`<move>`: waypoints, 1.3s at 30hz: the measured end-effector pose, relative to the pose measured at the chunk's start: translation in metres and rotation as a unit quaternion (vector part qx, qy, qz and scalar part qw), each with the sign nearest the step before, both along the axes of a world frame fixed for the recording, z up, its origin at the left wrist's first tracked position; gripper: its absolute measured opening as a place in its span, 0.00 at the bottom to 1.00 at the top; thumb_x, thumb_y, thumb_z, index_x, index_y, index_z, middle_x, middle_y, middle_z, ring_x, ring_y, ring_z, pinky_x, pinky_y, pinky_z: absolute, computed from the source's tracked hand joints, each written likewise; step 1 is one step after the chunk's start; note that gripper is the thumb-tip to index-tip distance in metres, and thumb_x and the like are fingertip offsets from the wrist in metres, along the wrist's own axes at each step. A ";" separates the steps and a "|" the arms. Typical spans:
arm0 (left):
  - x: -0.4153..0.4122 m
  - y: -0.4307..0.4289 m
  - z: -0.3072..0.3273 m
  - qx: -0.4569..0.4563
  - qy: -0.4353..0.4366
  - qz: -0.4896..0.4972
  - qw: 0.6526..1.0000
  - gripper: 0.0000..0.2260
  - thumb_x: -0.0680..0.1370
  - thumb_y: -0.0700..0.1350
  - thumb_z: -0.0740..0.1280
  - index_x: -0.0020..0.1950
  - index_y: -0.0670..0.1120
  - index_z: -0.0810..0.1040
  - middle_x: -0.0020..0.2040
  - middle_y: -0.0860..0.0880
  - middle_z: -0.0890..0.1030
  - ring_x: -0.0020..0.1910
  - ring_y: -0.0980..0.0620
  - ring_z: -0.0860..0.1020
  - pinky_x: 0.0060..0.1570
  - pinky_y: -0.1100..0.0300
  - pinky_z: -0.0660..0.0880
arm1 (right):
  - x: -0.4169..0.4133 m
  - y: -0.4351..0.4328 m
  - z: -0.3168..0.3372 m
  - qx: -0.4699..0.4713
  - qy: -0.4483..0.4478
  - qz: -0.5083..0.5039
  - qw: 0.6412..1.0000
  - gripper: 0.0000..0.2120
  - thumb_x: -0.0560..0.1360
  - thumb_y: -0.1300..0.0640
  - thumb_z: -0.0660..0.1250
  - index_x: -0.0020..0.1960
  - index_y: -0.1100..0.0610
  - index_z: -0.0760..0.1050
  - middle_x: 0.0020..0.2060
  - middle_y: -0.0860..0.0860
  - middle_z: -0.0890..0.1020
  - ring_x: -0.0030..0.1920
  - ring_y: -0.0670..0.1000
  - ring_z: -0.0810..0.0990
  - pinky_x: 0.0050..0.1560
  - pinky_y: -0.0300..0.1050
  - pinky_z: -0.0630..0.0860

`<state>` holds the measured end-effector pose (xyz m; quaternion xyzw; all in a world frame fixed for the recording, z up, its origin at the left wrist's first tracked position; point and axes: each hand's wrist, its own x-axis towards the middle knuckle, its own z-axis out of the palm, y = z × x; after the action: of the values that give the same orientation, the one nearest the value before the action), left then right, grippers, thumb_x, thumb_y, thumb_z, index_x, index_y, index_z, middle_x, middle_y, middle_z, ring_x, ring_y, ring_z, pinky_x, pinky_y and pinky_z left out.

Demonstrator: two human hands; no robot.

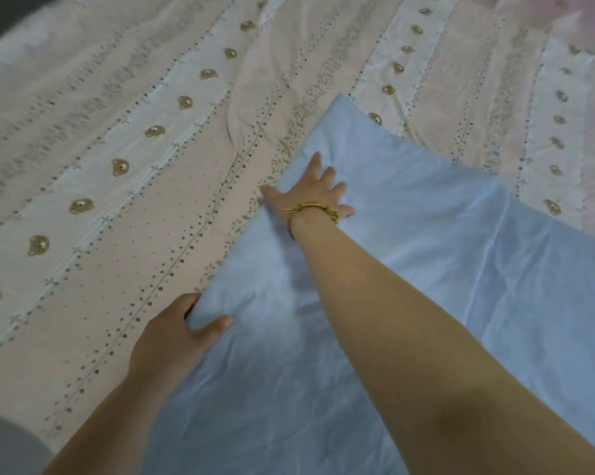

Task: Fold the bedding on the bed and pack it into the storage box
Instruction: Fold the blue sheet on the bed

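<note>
Blue sheet [409,269] over patterned bedspread [118,217]: left grip [172,334] pinches its edge, right grip [314,193] spread flat.

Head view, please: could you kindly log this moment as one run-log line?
stage: folding | left hand: grips blue sheet edge | right hand: flat, fingers spread, pressing blue sheet | under: pink patterned bedding

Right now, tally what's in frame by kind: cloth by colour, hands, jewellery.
Blue cloth: 1
Pink patterned cloth: 1
Hands: 2 (left hand grips the blue cloth's edge; right hand lies flat on it)
Gold bracelet: 1, on the right wrist
Total: 5
Can't tell whether the blue and pink are one piece.
</note>
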<state>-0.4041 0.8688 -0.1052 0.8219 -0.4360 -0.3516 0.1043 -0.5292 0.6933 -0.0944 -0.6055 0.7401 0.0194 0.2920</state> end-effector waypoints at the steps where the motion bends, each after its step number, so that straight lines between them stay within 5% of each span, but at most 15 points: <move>1: 0.004 0.001 -0.001 -0.008 0.011 -0.006 1.000 0.18 0.73 0.51 0.69 0.60 0.45 0.74 0.42 0.52 0.75 0.40 0.52 0.73 0.36 0.61 0.66 | 0.011 0.002 -0.002 0.029 0.017 0.010 0.999 0.46 0.73 0.39 0.62 0.75 0.52 0.34 0.75 0.55 0.43 0.74 0.62 0.46 0.66 0.68 0.54; 5: 0.013 0.004 0.005 -0.048 0.054 -0.046 0.996 0.04 0.74 0.46 0.68 0.46 0.49 0.74 0.35 0.54 0.75 0.33 0.58 0.73 0.29 0.69 0.64 | 0.022 0.004 -0.006 0.044 0.048 -0.008 0.998 0.39 0.77 0.56 0.60 0.75 0.54 0.35 0.75 0.58 0.42 0.73 0.64 0.48 0.67 0.62 0.61; 10: 0.016 0.006 0.028 -0.094 0.116 -0.066 0.987 0.08 0.73 0.43 0.69 0.34 0.46 0.76 0.24 0.51 0.73 0.26 0.58 0.72 0.28 0.71 0.67 | -0.003 0.007 0.012 -0.062 -0.092 -0.088 0.990 0.27 0.77 0.67 0.53 0.74 0.56 0.50 0.61 0.60 0.70 0.56 0.60 0.74 0.46 0.47 0.68; 13: -0.005 0.009 0.053 -0.115 0.177 -0.092 0.973 0.08 0.72 0.43 0.70 0.32 0.47 0.78 0.25 0.54 0.75 0.29 0.63 0.73 0.28 0.73 0.67 | -0.037 0.014 0.029 -0.086 -0.216 -0.174 0.957 0.28 0.76 0.68 0.54 0.73 0.53 0.53 0.41 0.54 0.72 0.37 0.53 0.71 0.34 0.39 0.69; 16: -0.033 0.016 0.071 -0.141 0.237 -0.141 0.951 0.09 0.66 0.53 0.71 0.28 0.50 0.77 0.31 0.58 0.77 0.32 0.64 0.74 0.32 0.75 0.66 | -0.069 0.025 0.044 -0.119 -0.272 -0.209 0.932 0.25 0.76 0.68 0.54 0.71 0.54 0.59 0.42 0.52 0.71 0.38 0.51 0.70 0.26 0.29 0.68; 19: -0.069 0.019 0.082 -0.144 0.276 -0.191 0.931 0.05 0.59 0.60 0.66 0.24 0.62 0.76 0.35 0.64 0.78 0.38 0.66 0.76 0.37 0.77 0.66 | -0.115 0.039 0.061 -0.153 -0.315 -0.254 0.902 0.24 0.75 0.69 0.55 0.70 0.56 0.62 0.52 0.57 0.74 0.42 0.51 0.72 0.32 0.29 0.69; 21: -0.097 0.027 0.089 -0.155 0.282 -0.220 0.921 0.11 0.63 0.53 0.72 0.22 0.62 0.76 0.39 0.70 0.77 0.42 0.71 0.75 0.39 0.79 0.65 | -0.151 0.056 0.074 -0.166 -0.337 -0.277 0.885 0.25 0.75 0.69 0.55 0.70 0.56 0.63 0.52 0.56 0.74 0.39 0.50 0.73 0.33 0.29 0.70; 23: -0.137 0.044 0.100 -0.169 0.280 -0.249 0.912 0.13 0.67 0.49 0.73 0.26 0.63 0.76 0.43 0.70 0.78 0.46 0.76 0.72 0.42 0.82 0.63 | -0.198 0.078 0.087 -0.187 -0.358 -0.298 0.865 0.26 0.74 0.70 0.56 0.70 0.56 0.63 0.53 0.56 0.75 0.42 0.51 0.74 0.42 0.35 0.75; 25: -0.181 0.064 0.108 -0.192 0.264 -0.293 0.899 0.09 0.67 0.55 0.70 0.27 0.63 0.78 0.50 0.72 0.73 0.51 0.78 0.68 0.46 0.85 0.60 | -0.248 0.099 0.095 -0.205 -0.375 -0.308 0.850 0.26 0.74 0.70 0.57 0.70 0.57 0.63 0.58 0.58 0.76 0.49 0.54 0.75 0.56 0.47 0.76; 27: -0.217 0.083 0.110 -0.194 0.241 -0.329 0.892 0.09 0.66 0.63 0.61 0.41 0.67 0.79 0.55 0.72 0.67 0.55 0.79 0.64 0.51 0.86 0.55 | -0.286 0.116 0.100 -0.213 -0.391 -0.307 0.841 0.25 0.73 0.71 0.58 0.69 0.58 0.65 0.56 0.59 0.77 0.50 0.55 0.75 0.59 0.53 0.74; 28: -0.239 0.094 0.109 -0.192 0.216 -0.350 0.891 0.14 0.64 0.64 0.57 0.47 0.70 0.75 0.56 0.71 0.68 0.56 0.77 0.64 0.54 0.86 0.54 | -0.307 0.127 0.103 -0.215 -0.396 -0.306 0.839 0.25 0.73 0.71 0.58 0.69 0.59 0.65 0.51 0.58 0.78 0.49 0.56 0.76 0.58 0.53 0.75; 31: -0.312 0.130 0.093 -0.244 0.110 -0.411 0.871 0.15 0.67 0.56 0.58 0.36 0.57 0.84 0.51 0.56 0.82 0.56 0.56 0.77 0.52 0.68 0.73 | -0.377 0.158 0.103 -0.214 -0.388 -0.304 0.844 0.24 0.73 0.72 0.57 0.68 0.60 0.66 0.42 0.53 0.77 0.46 0.55 0.76 0.56 0.53 0.74; 34: -0.391 0.159 0.075 -0.249 0.047 -0.420 0.871 0.14 0.67 0.53 0.57 0.33 0.57 0.83 0.47 0.54 0.83 0.52 0.53 0.75 0.45 0.52 0.79 | -0.443 0.184 0.094 -0.198 -0.373 -0.310 0.852 0.24 0.74 0.72 0.56 0.69 0.57 0.65 0.46 0.54 0.78 0.43 0.54 0.76 0.50 0.50 0.77; 39: -0.471 0.188 0.027 -0.143 -0.026 -0.458 0.877 0.15 0.65 0.53 0.54 0.29 0.57 0.80 0.47 0.54 0.83 0.54 0.52 0.78 0.56 0.46 0.61 | -0.509 0.213 0.051 -0.161 -0.355 -0.346 0.854 0.28 0.73 0.75 0.52 0.70 0.57 0.63 0.34 0.49 0.75 0.24 0.41 0.73 0.25 0.32 0.68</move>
<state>-0.8746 1.0569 -0.0783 0.5154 -0.8116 -0.2726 0.0363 -1.0381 0.9061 -0.0436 -0.3147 0.7407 -0.4181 0.4214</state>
